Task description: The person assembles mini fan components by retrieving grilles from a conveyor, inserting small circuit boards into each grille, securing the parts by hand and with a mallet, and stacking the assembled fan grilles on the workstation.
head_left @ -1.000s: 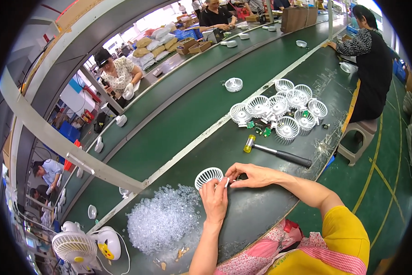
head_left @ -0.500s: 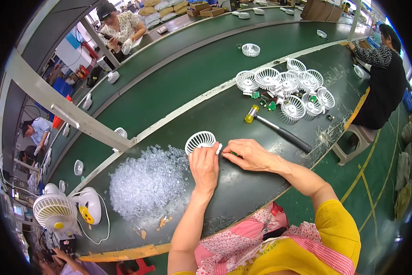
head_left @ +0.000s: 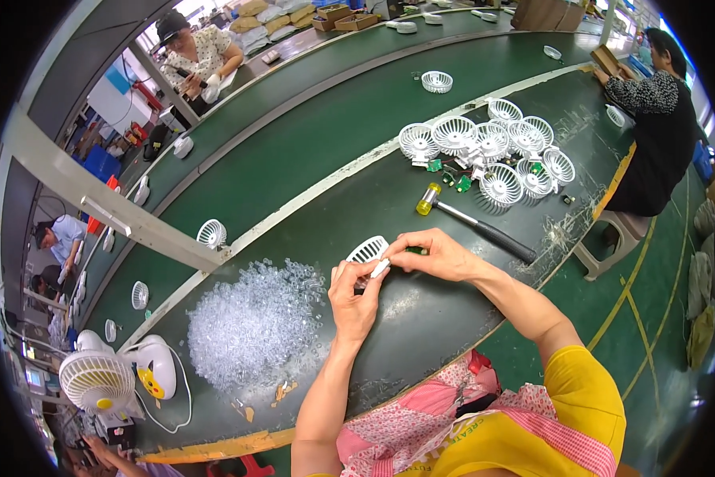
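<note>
My left hand (head_left: 351, 300) is closed around a white slatted fan housing (head_left: 367, 250), tilted above the dark worktable (head_left: 421, 322). A small white stem piece (head_left: 380, 268) sticks out of the housing between my hands. At that stem, my right hand (head_left: 439, 256) pinches with thumb and forefinger; whatever lies in the pinch is too small to make out. Just left of my left hand spreads a heap of small clear plastic pieces (head_left: 250, 326). A mallet (head_left: 485, 229) with a yellow head and black handle lies beyond my right hand.
Several white fan housings (head_left: 501, 184) with green circuit boards (head_left: 463, 184) lie at the far right. A curved green conveyor (head_left: 334, 119) carries more parts behind a metal post (head_left: 111, 207). A small fan (head_left: 95, 380) stands at left. One co-worker (head_left: 652, 127) sits right, another (head_left: 194, 60) across.
The fan housing has moved slightly right and tilted, its stem piece now turned up between my hands. My right hand has come closer against it. Parts on the conveyor have shifted.
</note>
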{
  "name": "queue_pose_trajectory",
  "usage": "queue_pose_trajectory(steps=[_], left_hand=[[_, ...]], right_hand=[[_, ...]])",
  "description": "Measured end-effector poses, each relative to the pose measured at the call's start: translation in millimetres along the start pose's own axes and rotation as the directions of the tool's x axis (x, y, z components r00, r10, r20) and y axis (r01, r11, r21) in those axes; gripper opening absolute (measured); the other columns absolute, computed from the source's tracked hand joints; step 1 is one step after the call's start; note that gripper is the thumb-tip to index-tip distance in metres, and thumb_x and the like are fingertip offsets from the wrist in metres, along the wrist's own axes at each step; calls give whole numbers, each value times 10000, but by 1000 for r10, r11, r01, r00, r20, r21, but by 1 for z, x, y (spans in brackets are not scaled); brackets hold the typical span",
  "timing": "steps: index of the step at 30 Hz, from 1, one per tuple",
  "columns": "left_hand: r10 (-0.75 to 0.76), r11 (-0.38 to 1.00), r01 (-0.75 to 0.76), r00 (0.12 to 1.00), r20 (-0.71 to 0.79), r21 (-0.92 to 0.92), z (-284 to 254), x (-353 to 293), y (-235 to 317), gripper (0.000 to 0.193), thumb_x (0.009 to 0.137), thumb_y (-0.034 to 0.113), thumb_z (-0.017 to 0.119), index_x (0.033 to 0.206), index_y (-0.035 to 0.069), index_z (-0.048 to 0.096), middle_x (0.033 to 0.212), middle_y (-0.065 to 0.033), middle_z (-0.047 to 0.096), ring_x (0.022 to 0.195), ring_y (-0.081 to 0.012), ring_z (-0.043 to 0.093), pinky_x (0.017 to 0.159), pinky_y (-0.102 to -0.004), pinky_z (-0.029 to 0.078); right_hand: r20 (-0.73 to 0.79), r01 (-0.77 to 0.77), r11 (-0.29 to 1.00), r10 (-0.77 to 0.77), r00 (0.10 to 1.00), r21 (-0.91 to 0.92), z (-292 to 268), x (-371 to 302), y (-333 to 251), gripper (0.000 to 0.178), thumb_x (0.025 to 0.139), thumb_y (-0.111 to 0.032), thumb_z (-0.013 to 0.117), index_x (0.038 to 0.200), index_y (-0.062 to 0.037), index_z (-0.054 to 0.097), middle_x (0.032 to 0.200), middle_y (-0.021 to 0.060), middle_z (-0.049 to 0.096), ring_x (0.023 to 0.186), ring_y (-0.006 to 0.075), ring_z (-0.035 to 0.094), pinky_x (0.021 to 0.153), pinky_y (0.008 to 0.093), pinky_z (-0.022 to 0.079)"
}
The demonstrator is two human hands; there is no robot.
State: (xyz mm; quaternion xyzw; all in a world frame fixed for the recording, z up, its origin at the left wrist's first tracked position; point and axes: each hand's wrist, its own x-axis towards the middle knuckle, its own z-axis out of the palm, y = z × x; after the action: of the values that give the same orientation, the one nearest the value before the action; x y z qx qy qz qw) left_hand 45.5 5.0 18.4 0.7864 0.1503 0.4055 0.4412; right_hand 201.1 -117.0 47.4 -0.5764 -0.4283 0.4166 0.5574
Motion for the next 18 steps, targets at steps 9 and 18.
queue_pose_trajectory(steps=[9, 18], left_hand=[[-370, 741, 454, 891, 262, -495, -2, 9, 10, 223, 910, -25, 661, 1106, -12, 556, 1068, -86, 662, 950, -105, 626, 838, -239, 503], [183, 783, -320, 938, 293, 534, 16, -15, -4, 426, 777, 138, 790, 1148, 42, 604, 1242, -117, 572, 1149, -336, 524, 965, -444, 434]], right_hand=[[-199, 315, 810, -458, 866, -495, 2, 1, -3, 124, 871, -153, 725, 924, -41, 735, 819, 84, 681, 814, 239, 601, 809, 374, 439], [-90, 78, 393, -391, 916, -916, -24, -14, 26, 175, 896, -159, 657, 1033, -55, 687, 1147, 100, 602, 1073, 293, 549, 913, 428, 433]])
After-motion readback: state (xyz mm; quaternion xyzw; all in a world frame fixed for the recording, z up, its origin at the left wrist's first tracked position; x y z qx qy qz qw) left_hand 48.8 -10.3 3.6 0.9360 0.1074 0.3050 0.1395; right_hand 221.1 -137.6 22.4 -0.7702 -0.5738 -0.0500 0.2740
